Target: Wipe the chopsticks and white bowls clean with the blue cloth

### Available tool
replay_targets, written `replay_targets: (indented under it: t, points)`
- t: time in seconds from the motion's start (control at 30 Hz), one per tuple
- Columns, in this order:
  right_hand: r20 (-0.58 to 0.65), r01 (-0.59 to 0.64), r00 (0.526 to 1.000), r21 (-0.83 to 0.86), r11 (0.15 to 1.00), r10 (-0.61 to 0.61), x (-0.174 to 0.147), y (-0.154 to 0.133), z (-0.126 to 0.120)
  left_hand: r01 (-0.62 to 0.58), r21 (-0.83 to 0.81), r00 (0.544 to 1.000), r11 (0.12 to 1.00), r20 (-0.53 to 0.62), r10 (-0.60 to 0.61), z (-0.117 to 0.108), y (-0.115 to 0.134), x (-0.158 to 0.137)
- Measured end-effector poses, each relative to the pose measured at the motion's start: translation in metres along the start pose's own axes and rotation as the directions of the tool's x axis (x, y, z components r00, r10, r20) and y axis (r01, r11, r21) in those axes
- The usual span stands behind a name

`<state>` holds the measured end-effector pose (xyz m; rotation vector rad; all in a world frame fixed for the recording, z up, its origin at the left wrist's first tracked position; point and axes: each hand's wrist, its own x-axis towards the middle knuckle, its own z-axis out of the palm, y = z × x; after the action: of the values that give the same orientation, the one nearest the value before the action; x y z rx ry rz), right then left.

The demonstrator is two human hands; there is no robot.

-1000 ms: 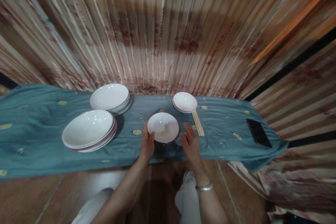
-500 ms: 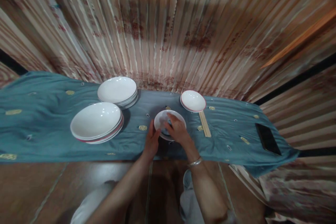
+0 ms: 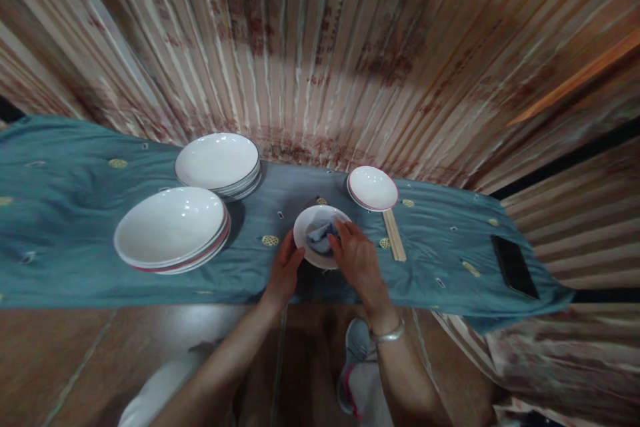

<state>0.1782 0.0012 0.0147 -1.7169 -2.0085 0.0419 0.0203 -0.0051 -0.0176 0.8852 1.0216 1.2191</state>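
Observation:
A small white bowl (image 3: 311,255) rests on the blue-green tablecloth in front of me. My left hand (image 3: 285,268) grips its left rim, thumb at the near edge and fingers around the outside. Inside the bowl lies a crumpled grey-blue cloth (image 3: 320,235). My right hand (image 3: 354,255) reaches over the right rim with its fingers closed on the cloth's right side. A silver bangle circles the right wrist. The fingertips of my left hand are partly hidden behind the bowl.
Two stacks of larger white dishes, a near stack (image 3: 170,227) and a far stack (image 3: 217,160), stand on the left. Behind the right hand is a stack of small red-rimmed dishes (image 3: 373,188), with chopsticks (image 3: 395,235) beside it. A black phone (image 3: 515,265) lies far right. A pleated curtain (image 3: 310,80) hangs behind.
My right hand has moved from the bowl's middle to its right side, uncovering more of the cloth. The left hand keeps its hold on the rim. The view has shifted slightly.

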Motion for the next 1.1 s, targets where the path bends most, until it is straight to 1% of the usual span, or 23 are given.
replay_targets:
  t: [0.13, 0.23, 0.33, 0.47, 0.53, 0.7, 0.83, 0.93, 1.03, 1.1]
  points:
    - [0.062, -0.002, 0.998, -0.010, 1.000, 0.003, -0.001, 0.000, 0.020, 0.020, 0.003, 1.000, 1.000, -0.001, -0.020, -0.001, -0.002, 0.000]
    - [0.116, -0.009, 0.993, -0.019, 1.000, 0.011, 0.003, 0.003, 0.028, 0.029, -0.010, 1.000, 1.000, -0.008, -0.029, -0.003, -0.005, 0.001]
    - [0.160, -0.035, 0.986, -0.043, 0.998, 0.041, 0.012, 0.004, 0.030, 0.031, -0.012, 1.000, 0.999, -0.001, -0.031, -0.004, -0.006, 0.002]
    - [0.189, -0.100, 0.977, -0.007, 0.995, 0.099, 0.023, -0.003, 0.029, 0.031, -0.018, 0.999, 0.999, 0.019, -0.031, -0.004, -0.004, 0.002]
    - [0.199, -0.108, 0.975, 0.007, 0.994, 0.104, 0.025, -0.009, 0.029, 0.030, -0.019, 0.999, 0.999, 0.027, -0.030, -0.004, -0.003, 0.001]
    - [0.185, -0.032, 0.983, 0.113, 0.993, 0.010, 0.024, -0.022, 0.028, 0.007, -0.014, 0.999, 1.000, 0.040, -0.006, -0.006, -0.004, 0.002]
    - [0.208, 0.023, 0.976, 0.165, 0.986, -0.058, 0.022, -0.031, 0.023, 0.014, -0.013, 0.999, 1.000, 0.030, -0.014, -0.007, -0.007, 0.003]
    - [0.240, 0.057, 0.965, 0.208, 0.976, -0.107, 0.022, -0.033, 0.018, 0.010, 0.000, 1.000, 1.000, 0.020, -0.010, -0.007, -0.008, 0.003]
    - [0.283, 0.097, 0.940, 0.318, 0.943, -0.192, 0.023, -0.032, 0.013, -0.001, 0.020, 0.999, 1.000, 0.038, 0.000, -0.006, -0.006, 0.003]
    - [0.269, 0.115, 0.936, 0.381, 0.918, -0.229, 0.024, -0.032, 0.012, -0.003, 0.031, 0.999, 1.000, 0.045, 0.001, -0.005, -0.006, 0.003]
